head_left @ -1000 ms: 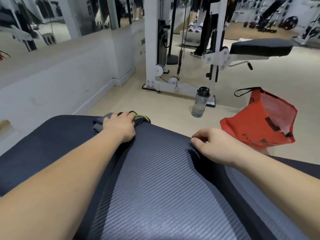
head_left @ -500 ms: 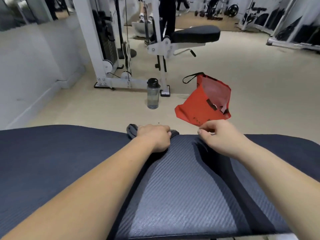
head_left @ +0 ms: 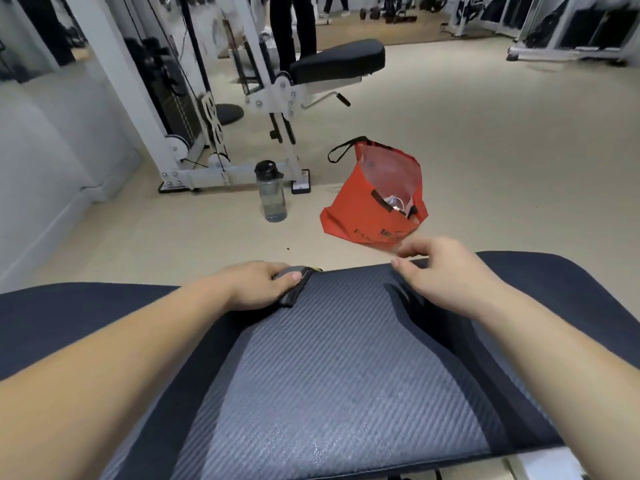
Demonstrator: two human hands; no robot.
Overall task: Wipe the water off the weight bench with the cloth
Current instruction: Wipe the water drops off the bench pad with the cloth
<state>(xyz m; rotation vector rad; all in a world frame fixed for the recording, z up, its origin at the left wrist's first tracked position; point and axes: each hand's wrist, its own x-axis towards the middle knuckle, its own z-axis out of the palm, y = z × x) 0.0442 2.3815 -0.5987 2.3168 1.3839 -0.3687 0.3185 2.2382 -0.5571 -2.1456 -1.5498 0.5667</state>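
Since the earlier frame my left hand (head_left: 258, 285) has slid the cloth (head_left: 294, 284) rightward along the weight bench (head_left: 332, 375) far edge. Bench padding looks firm and textured. Cloth, soft and limp, sits bunched under my pressing left palm; right hand (head_left: 446, 271) rests loosely curled, empty.

I see gym: cable machine (head_left: 173, 98) with padded seat (head_left: 337, 60), weight bench (head_left: 346, 375), dumbbells (head_left: 388, 12) at far wall.
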